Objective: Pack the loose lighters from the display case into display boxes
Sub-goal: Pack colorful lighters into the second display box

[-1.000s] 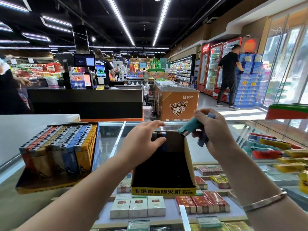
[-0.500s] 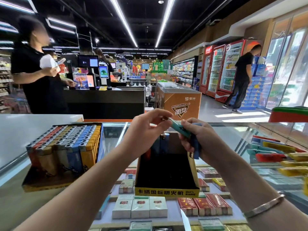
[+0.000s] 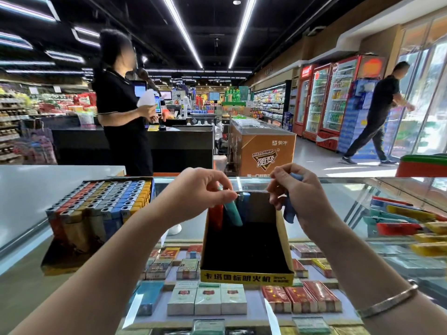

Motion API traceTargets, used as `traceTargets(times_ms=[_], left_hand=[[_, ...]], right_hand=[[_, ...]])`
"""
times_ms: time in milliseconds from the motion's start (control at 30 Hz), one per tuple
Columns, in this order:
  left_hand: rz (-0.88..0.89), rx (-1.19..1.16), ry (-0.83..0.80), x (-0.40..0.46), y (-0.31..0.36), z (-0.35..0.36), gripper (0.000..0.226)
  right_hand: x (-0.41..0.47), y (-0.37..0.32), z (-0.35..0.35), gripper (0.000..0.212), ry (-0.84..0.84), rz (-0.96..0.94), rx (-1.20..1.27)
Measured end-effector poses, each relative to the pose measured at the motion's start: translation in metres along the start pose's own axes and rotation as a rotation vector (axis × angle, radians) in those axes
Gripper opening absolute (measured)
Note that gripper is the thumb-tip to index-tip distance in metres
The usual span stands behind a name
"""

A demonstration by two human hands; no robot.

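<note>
A yellow-fronted, mostly empty display box [image 3: 245, 278] stands on the glass display case [image 3: 338, 213]. At its back stand a red lighter [image 3: 216, 217] and a blue one [image 3: 245, 204]. My left hand [image 3: 196, 192] pinches a teal lighter [image 3: 233, 213] by its top and holds it tilted inside the box's back row. My right hand [image 3: 300, 192] hovers over the box's right rear corner, closed on a blue lighter [image 3: 289, 212]. A full box of lighters [image 3: 96, 209] sits on the glass to the left.
Loose lighters [image 3: 406, 221] in red, yellow and teal lie on the glass at the right. Cigarette packs [image 3: 208, 302] fill the shelf under the glass. Behind the case a person in black [image 3: 123, 117] stands at a checkout counter; another person [image 3: 379, 112] walks by the drink fridges.
My left hand took the teal lighter from my right hand and lowered it into the back of the box. My right hand drew back to the right, still with the blue lighter.
</note>
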State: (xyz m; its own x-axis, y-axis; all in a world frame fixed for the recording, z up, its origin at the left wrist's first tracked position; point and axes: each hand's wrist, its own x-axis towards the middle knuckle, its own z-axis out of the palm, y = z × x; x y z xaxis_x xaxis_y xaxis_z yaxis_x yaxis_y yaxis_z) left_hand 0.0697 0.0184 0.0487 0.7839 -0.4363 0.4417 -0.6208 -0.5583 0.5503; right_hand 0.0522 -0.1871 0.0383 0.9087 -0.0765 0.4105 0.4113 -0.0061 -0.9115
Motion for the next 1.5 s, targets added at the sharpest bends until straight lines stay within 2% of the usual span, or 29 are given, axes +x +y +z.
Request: traceTargets(times_ms=[133, 267, 433, 567, 667, 933, 1067, 1300, 1500], left_hand=[[0.002, 0.045, 0.006, 0.0, -0.003, 0.003, 0.018], [0.055, 0.149, 0.005, 0.0, -0.001, 0.006, 0.016], [0.163, 0.316, 0.027, -0.002, 0.001, 0.013, 0.024], [0.212, 0.431, 0.111, -0.003, 0.004, 0.02, 0.023], [0.247, 0.452, 0.112, -0.003, 0.004, 0.019, 0.021], [0.217, 0.479, 0.131, -0.003, 0.007, 0.021, 0.02], [0.209, 0.537, 0.075, -0.002, 0.006, 0.023, 0.02], [0.006, 0.36, 0.018, -0.003, -0.001, 0.023, 0.026], [0.014, 0.391, 0.056, -0.005, 0.0, 0.029, 0.027]], right_hand=[[0.0, 0.003, 0.002, 0.019, 0.044, -0.019, -0.089], [0.003, 0.006, 0.0, 0.022, 0.142, -0.013, -0.2], [0.0, 0.009, 0.002, 0.019, 0.046, 0.125, -0.232], [-0.002, 0.006, 0.003, 0.016, 0.029, 0.135, -0.277], [-0.004, 0.003, 0.004, 0.016, 0.014, 0.145, -0.27], [-0.004, 0.003, 0.003, 0.021, -0.018, 0.127, -0.3], [-0.003, 0.005, 0.003, 0.021, -0.015, 0.11, -0.292], [-0.002, 0.009, 0.002, 0.023, -0.017, 0.151, -0.295], [0.004, 0.008, -0.002, 0.043, 0.13, 0.062, -0.204]])
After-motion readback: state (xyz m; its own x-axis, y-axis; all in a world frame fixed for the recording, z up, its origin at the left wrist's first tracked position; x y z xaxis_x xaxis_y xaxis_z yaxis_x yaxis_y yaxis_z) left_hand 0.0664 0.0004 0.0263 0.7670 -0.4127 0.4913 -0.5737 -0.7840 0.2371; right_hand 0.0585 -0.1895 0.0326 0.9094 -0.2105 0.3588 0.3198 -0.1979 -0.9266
